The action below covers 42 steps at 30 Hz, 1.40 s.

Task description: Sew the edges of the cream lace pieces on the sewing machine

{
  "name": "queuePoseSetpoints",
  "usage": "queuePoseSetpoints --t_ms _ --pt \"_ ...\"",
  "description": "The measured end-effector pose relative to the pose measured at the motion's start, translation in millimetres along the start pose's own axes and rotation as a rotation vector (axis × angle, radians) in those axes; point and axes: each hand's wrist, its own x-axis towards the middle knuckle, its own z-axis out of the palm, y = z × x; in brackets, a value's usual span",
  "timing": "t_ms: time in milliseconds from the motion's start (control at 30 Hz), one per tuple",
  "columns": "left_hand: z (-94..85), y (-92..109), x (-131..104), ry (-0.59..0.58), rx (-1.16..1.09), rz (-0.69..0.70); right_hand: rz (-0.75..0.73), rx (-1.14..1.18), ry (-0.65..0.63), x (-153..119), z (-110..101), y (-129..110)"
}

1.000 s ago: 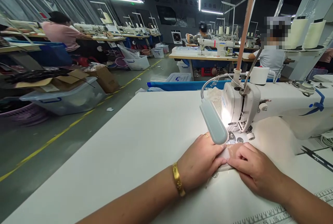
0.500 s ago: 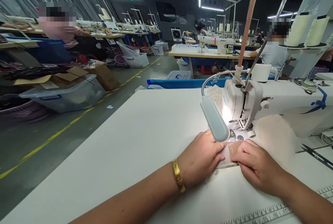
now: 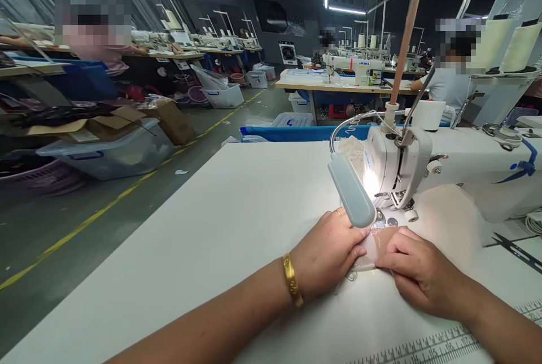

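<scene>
Just in front of the sewing machine, my left hand pinches the left side of a piece of pale, sheer fabric with a tan part. A gold bracelet circles that wrist. The fingers of my right hand are closed on the tan part's right edge. Both hands rest low over the white table. A grey lamp head on a bent metal neck hides some left fingertips and part of the needle area. More cream fabric lies under the machine arm.
Black thread snips lie at the right. A printed ruler scale runs along the front of the table. Lace fabric sits behind the machine head. Thread cones stand back right. Co-workers sit at other machines; boxes and bins line the aisle.
The right fingers have shifted very slightly along the tan part, while the left hand keeps its hold. The whole view has moved a little.
</scene>
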Motion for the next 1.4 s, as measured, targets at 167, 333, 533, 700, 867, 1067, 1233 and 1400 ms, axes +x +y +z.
queuePoseSetpoints --t_ms 167,333,533,700,867,1067,1233,1400 --pt "0.8 -1 -1 0.022 -0.003 0.017 -0.02 -0.012 -0.102 -1 -3 -3" --pt "-1.8 1 0 -0.025 0.005 -0.019 -0.039 -0.103 -0.096 -2 0 -3" --pt "-2.7 2 1 -0.055 0.005 -0.049 -0.028 -0.104 -0.102 -3 2 -2" --pt "-1.7 2 0 -0.048 0.012 -0.042 -0.033 -0.093 -0.067 -3 3 0" --pt "-3.1 0 0 -0.048 0.024 -0.037 -0.014 -0.096 -0.067 -3 4 0" --pt "-2.5 -4 -2 0.013 0.017 0.039 -0.041 -0.088 -0.033 -1 3 0" --pt "2.9 -6 -2 0.125 0.02 0.159 -0.055 -0.078 -0.016 0 3 -1" --pt "7.0 -4 -2 0.189 -0.002 0.244 -0.033 -0.073 -0.033 -1 3 0"
